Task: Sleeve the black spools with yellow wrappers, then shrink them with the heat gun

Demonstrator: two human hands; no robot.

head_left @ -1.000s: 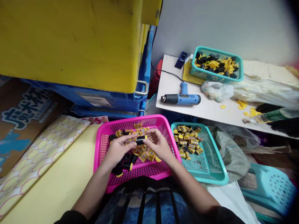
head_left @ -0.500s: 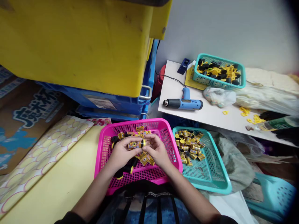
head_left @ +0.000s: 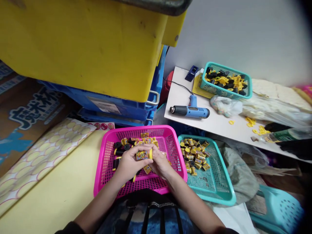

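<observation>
The person's left hand [head_left: 129, 164] and right hand [head_left: 159, 164] are now coming together, clamping a small yellow-labelled cylinder [head_left: 143, 155] above a pink plastic mesh basket [head_left: 136, 129]. A yellow ring [head_left: 150, 154] appears to be sitting at its end, though fingers partly hide it. Similar cylinders are lying in a teal mesh basket [head_left: 214, 191] just beside.

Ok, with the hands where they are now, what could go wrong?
The yellow-wrapped piece between the left hand and right hand might slip and drop among the loose pieces in the pink basket, where it could be hard to pick out. That basket's rim also sits right against the teal basket, so a stray piece could possibly land in the wrong pile.
</observation>
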